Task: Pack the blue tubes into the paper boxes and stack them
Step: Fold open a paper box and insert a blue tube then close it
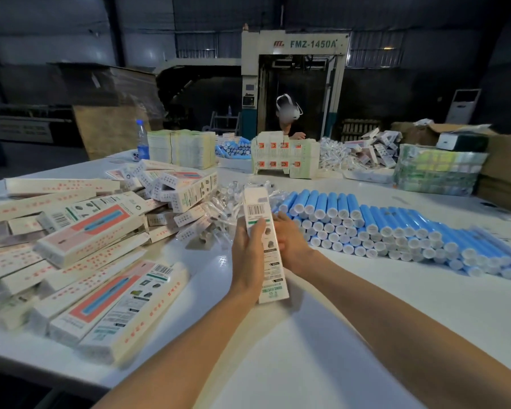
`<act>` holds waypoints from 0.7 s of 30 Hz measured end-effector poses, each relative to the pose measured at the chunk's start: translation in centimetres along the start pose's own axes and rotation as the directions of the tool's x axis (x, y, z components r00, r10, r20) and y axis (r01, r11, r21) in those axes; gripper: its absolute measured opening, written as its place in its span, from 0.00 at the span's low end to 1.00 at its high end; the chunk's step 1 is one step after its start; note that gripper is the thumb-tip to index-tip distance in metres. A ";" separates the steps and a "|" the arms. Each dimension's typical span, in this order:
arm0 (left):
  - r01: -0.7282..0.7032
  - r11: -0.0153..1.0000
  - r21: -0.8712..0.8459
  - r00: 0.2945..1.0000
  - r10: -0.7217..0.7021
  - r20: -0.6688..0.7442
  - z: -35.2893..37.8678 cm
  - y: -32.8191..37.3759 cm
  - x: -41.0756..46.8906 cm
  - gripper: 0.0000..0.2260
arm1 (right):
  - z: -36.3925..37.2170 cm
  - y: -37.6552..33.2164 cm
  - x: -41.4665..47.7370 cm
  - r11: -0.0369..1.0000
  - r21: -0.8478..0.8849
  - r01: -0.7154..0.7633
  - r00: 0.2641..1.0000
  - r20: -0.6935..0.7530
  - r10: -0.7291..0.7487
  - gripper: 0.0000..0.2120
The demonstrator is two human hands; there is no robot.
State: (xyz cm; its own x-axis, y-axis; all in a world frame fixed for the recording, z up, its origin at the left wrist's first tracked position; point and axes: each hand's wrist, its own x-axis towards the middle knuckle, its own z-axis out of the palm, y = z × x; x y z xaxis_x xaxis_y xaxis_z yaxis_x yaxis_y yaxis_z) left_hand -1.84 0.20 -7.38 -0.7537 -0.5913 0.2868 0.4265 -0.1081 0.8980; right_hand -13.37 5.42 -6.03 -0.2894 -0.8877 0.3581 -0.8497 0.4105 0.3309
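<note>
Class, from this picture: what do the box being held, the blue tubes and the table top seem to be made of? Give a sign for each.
Held box: thin printed card, matt; crisp folded edges, barcode.
Blue tubes: probably plastic, smooth with slight sheen; white end caps.
Table: smooth white top, glossy, mirrors light; core unclear.

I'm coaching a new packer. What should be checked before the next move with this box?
1. Paper box held by left hand and right hand: ok.
2. Tube already inside that box: cannot tell.
3. Blue tubes close by on the right: ok.
4. Boxes on the left stacked neatly: not ok, a loose heap.
5. Bare table in front for setting down: ok.
</note>
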 end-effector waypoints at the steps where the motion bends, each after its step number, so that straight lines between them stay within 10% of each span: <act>1: 0.001 1.000 -0.027 0.999 0.000 0.050 0.2 0.1 -0.2 0.16 | -0.5 0.6 -0.5 0.987 -0.155 -0.039 0.997 0.067 0.049 0.11; 5: 0.080 0.996 -0.027 0.969 -0.071 0.239 0.9 0.0 -1.1 0.19 | -2.8 2.8 -5.7 0.886 0.237 -0.398 0.898 -0.097 0.429 0.11; 8: 0.102 0.994 0.046 0.932 -0.111 0.346 1.3 -0.3 -1.5 0.20 | -4.3 5.0 -9.1 0.567 0.640 -0.518 0.727 -0.019 0.686 0.13; 14: 0.080 0.991 0.106 0.914 -0.116 0.390 1.6 -0.2 -1.8 0.23 | -10.9 7.1 -12.9 0.228 0.957 -0.176 0.475 -0.120 0.871 0.12; 21: 0.047 0.990 0.134 0.899 -0.101 0.426 1.9 0.5 -2.2 0.22 | -15.6 4.8 -10.8 0.284 0.957 0.055 0.633 -0.254 0.731 0.18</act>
State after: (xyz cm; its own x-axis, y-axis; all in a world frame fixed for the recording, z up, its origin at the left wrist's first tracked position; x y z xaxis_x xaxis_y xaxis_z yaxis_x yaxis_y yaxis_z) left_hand -0.90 2.99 -6.96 -0.9336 -0.1806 0.3094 0.3193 -0.0276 0.9473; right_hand -7.44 20.22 5.31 -0.6927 -0.2089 0.6903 -0.6795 -0.1318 -0.7218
